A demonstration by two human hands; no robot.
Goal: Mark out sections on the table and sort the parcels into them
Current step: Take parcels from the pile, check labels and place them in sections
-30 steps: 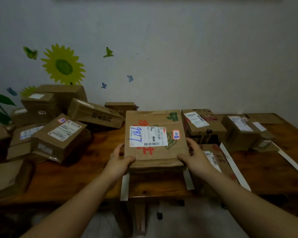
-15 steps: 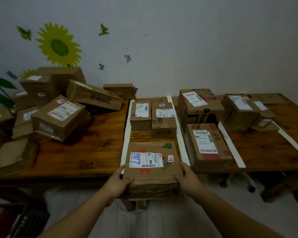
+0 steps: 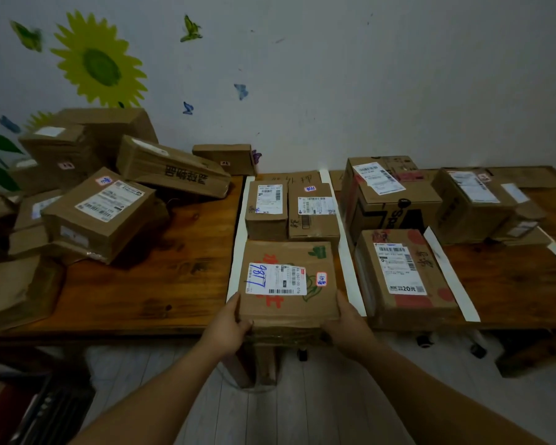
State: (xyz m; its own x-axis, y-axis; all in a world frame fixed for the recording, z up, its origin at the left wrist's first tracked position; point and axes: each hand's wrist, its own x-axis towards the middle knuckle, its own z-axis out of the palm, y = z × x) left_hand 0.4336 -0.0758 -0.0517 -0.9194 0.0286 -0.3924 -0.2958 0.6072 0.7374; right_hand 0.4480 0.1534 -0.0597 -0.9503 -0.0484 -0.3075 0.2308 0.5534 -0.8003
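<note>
A flat brown parcel (image 3: 286,281) with "9817" written in blue on its white label lies at the near edge of the wooden counter (image 3: 161,277), in the section between two white strips, the left strip (image 3: 238,239) and the right strip (image 3: 347,252). The left hand (image 3: 228,322) grips its near left corner and the right hand (image 3: 347,322) grips its near right corner, thumbs on top. Just beyond it, two smaller parcels (image 3: 267,210) stand side by side in the same section. In the next section to the right lies a red-printed parcel (image 3: 402,271). An unsorted heap of parcels (image 3: 100,213) fills the far left of the counter.
</note>
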